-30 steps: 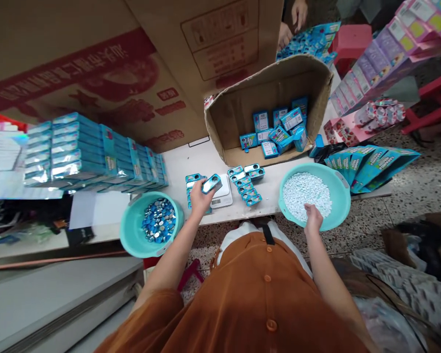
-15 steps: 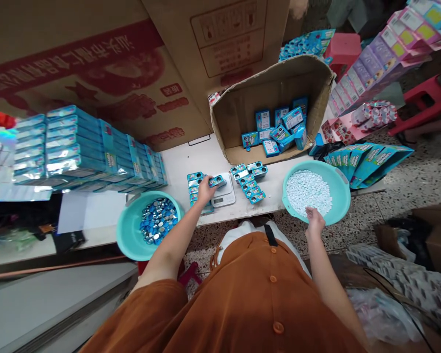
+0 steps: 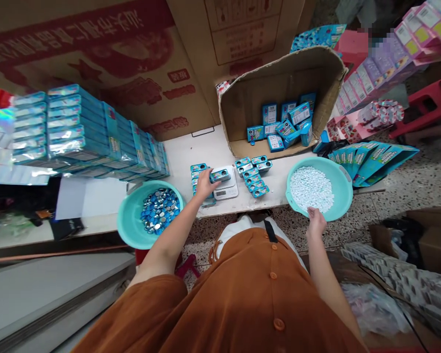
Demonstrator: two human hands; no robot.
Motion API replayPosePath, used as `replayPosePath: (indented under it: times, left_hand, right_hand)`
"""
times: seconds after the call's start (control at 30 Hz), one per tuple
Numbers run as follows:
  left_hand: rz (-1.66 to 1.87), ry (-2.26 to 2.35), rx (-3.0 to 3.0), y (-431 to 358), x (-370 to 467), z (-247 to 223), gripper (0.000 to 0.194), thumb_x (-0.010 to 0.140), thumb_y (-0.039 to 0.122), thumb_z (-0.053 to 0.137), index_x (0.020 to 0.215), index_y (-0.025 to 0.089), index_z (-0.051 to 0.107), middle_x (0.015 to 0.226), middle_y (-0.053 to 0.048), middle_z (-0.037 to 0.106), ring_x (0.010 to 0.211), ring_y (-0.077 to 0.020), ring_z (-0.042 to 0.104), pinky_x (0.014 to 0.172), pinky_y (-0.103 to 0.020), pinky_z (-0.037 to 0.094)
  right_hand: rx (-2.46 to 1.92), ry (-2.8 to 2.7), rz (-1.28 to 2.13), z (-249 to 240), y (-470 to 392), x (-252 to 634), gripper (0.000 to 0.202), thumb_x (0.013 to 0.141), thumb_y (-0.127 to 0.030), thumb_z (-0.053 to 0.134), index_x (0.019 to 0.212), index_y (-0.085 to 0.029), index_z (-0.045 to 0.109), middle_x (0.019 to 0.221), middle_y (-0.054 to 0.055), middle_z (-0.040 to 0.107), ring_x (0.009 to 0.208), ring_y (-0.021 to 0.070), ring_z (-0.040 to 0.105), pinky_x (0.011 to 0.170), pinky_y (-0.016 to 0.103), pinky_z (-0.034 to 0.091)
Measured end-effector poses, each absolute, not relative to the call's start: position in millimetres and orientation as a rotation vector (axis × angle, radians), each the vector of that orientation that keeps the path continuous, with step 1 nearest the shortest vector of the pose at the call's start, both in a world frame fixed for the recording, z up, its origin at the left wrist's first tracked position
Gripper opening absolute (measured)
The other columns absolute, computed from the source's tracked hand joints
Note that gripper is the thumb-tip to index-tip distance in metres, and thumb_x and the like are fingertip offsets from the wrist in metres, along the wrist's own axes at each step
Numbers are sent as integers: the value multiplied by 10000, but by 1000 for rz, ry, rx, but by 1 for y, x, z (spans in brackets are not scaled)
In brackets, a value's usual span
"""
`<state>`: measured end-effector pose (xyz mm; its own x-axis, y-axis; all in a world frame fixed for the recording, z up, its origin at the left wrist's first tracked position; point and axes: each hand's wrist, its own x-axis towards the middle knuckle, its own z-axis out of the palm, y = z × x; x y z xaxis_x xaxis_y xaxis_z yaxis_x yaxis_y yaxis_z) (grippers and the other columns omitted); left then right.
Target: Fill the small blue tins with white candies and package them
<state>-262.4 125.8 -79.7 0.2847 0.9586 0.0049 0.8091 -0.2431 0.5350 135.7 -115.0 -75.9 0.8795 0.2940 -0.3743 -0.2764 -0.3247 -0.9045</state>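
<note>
- Two mint basins flank the work: the left basin [image 3: 127,220] contains blue and silver caps [image 3: 161,211]; the right basin [image 3: 343,191] contains white pellets [image 3: 312,186].
- Carton [image 3: 202,105]: large red Chinese characters, 汕头市 among them, printed upside down.
- Sleeves [image 3: 375,164], right: pale lettering on blue, too small to read.
- Open box [image 3: 233,139]: holds blue boxes [image 3: 286,127] with white printed panels, wording illegible.
- Left hand [image 3: 205,184]: clamped on the left end of a tin [image 3: 220,175] over the scale [image 3: 226,192]; whether the tin rests there cannot be told. Display digits illegible.
- Tins [image 3: 256,185] with round dark openings: grouped right of the scale.
- Right hand [image 3: 316,221]: fingers bunched together at the right basin's near rim; any pellets within cannot be told.
</note>
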Motion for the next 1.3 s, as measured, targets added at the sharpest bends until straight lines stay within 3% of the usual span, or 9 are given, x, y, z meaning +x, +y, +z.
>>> replayPosePath:
  times: [0.47, 0.9, 1.1, 1.3]
  left_hand:
    - [472, 1604, 2104, 120, -281, -71, 554, 715, 382, 673, 1203, 195, 489, 1218, -106, 536, 1177, -285, 445, 1031, -412, 332]
    - [337, 1493, 2219, 135, -275, -79, 543, 673, 290, 676, 1179, 192, 503, 1187, -125, 534, 1195, -330, 419, 1026, -455, 328]
    - [241, 1475, 2160, 143, -256, -80, 433, 662, 229, 658, 1082, 186, 563, 1075, -124, 606, 1090, -333, 515, 966, -458, 386]
    - [502, 1263, 2179, 131, -215, -23, 350, 737, 258, 612, 1082, 206, 582, 1036, -75, 590, 1003, -240, 561, 883, -349, 450]
  right_hand:
    - [-1795, -71, 563, -75, -112, 123, 279, 706, -414, 560, 728, -153, 654, 737, 37, 695, 810, 190, 661, 846, 358, 498]
    - [-1832, 28, 540, -77, -124, 112, 292, 688, -409, 575, 773, -149, 674, 798, 47, 710, 864, 198, 659, 864, 355, 478]
    - [-1828, 24, 527, -77, -124, 106, 303, 684, -433, 570, 753, -152, 664, 781, 47, 706, 840, 194, 662, 827, 341, 487]
    - [-1779, 29, 515, -73, -117, 104, 314, 666, -443, 579, 758, -157, 670, 797, 51, 705, 839, 195, 653, 846, 351, 478]
